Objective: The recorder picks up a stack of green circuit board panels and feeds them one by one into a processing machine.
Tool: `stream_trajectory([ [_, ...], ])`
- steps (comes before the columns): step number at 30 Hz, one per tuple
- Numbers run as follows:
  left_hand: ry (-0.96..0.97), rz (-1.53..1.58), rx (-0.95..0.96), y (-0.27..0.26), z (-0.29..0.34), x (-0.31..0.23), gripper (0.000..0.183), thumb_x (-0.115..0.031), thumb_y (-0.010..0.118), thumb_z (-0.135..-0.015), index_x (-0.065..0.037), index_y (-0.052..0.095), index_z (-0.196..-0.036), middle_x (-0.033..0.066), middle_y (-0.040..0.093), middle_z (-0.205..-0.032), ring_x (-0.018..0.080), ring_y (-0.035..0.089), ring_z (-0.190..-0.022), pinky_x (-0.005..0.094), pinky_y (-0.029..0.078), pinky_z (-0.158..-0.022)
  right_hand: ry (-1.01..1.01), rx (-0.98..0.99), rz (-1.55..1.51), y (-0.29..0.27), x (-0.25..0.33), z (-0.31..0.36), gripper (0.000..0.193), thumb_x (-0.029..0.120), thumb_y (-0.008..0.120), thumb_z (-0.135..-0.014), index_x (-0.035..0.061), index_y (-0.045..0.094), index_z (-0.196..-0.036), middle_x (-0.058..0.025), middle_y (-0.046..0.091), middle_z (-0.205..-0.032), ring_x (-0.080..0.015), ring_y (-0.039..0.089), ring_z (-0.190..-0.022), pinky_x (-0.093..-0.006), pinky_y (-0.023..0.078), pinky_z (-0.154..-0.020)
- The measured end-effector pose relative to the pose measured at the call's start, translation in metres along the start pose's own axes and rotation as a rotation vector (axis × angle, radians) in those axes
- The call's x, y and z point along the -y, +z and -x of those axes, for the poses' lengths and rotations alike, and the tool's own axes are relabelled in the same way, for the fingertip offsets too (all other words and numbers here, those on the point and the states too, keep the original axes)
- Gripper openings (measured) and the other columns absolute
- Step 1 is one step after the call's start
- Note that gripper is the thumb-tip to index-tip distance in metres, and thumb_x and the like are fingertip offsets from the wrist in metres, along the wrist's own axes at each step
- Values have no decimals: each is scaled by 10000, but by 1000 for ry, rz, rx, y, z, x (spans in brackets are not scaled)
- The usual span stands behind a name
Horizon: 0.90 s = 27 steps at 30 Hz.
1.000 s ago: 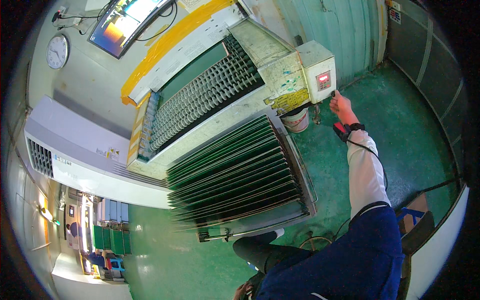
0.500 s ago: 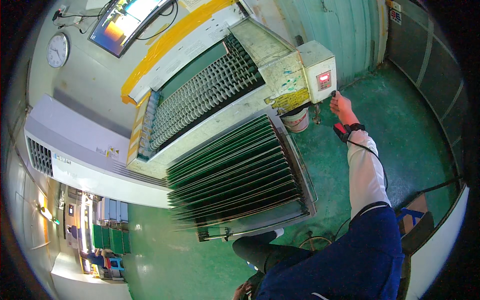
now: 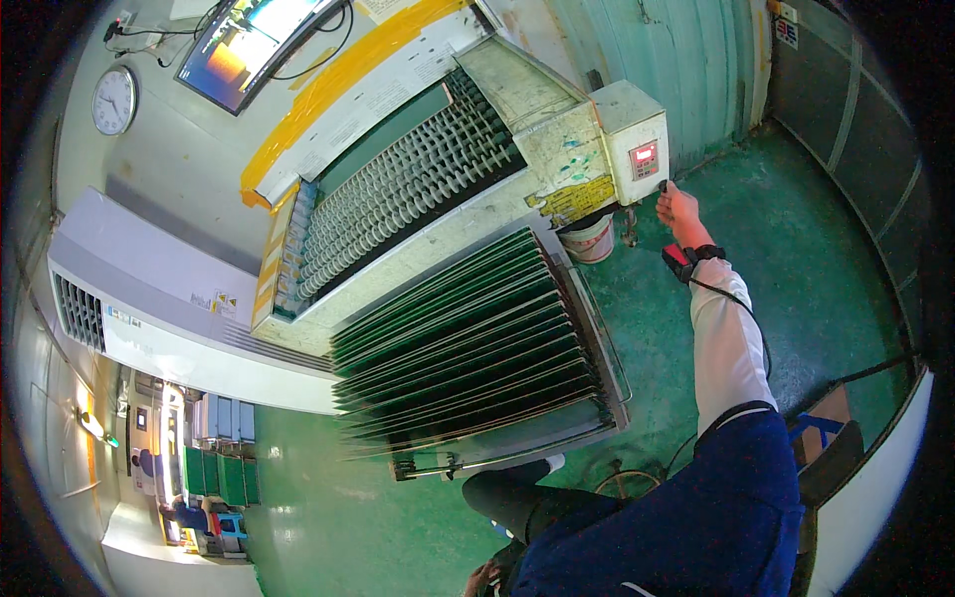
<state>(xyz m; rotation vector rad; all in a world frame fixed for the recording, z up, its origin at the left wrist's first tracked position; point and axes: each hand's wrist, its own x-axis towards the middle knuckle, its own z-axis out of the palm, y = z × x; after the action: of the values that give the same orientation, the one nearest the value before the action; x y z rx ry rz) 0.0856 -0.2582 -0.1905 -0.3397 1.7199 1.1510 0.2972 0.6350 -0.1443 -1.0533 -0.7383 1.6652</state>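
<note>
Head view shows outstretched right hand (image 3: 678,209) pinching knob (image 3: 664,186).

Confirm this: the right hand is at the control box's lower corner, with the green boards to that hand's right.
Wrong side: the head view shows the green boards to the left of the right hand, which is at the lower corner of the control box.

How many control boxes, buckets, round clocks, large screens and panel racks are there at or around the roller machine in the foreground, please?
Control box: 1
Bucket: 1
Round clock: 1
Large screen: 1
Panel rack: 1
Total: 5
</note>
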Motion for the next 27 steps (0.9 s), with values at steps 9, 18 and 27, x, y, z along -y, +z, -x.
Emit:
stream_trajectory([
  [9,1,-5,1,0,0,1,400,-382,607,-853,-64,551,-1090,101,594,-967,212,551,-839,372,462,-741,-30,-45,-61,5,1,4,294,354,589,-861,76,507,-812,31,466,-613,-98,443,-510,-276,342,-479],
  [18,-8,3,-13,-1,1,4,390,-383,600,-858,-62,554,-1076,98,594,-953,205,548,-823,363,460,-731,-19,-122,-8,25,5,23,300,356,597,-861,67,518,-836,25,485,-617,-107,472,-527,-282,370,-490],
  [27,-12,1,-9,-1,-1,3,381,-383,592,-862,-60,557,-1062,94,594,-938,198,544,-807,355,458,-720,-40,-111,-80,23,8,23,287,309,593,-860,67,473,-764,29,425,-557,-86,393,-443,-250,284,-387],
])
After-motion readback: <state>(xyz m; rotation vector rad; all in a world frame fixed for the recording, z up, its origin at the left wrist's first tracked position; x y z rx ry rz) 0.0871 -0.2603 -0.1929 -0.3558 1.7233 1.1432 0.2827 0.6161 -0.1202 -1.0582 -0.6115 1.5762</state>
